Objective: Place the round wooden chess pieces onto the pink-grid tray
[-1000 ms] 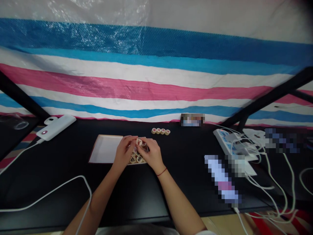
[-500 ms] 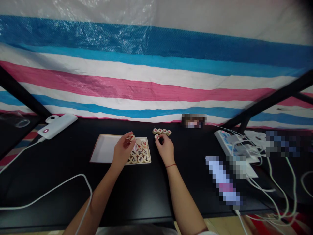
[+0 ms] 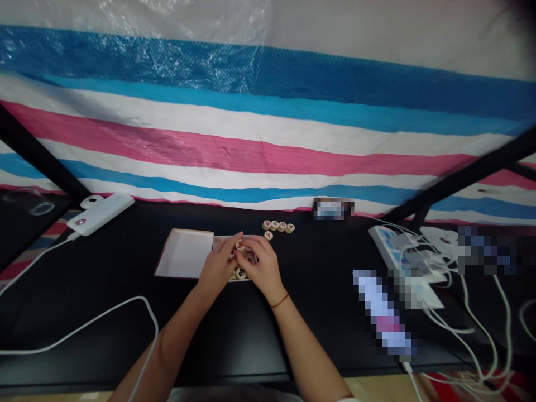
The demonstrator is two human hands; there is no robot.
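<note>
A shallow white box (image 3: 184,254) lies on the black table (image 3: 318,290), with round wooden chess pieces (image 3: 239,273) in its right half. My left hand (image 3: 219,265) and my right hand (image 3: 262,265) meet over those pieces. Their fingertips pinch one round piece (image 3: 240,244) between them; both hands are closed on it. Behind the box a short row of chess pieces (image 3: 278,226) lies on the table, with one more piece (image 3: 268,235) just in front of the row.
A white power bank (image 3: 100,213) with a cable (image 3: 84,329) lies at the left. A power strip (image 3: 397,245) with several white cables sits at the right. A striped tarp (image 3: 268,139) hangs behind the table. Black frame bars slant at both sides.
My right hand left a piece beside the row behind the box and came back over the box. Both hands have met again on one piece.
</note>
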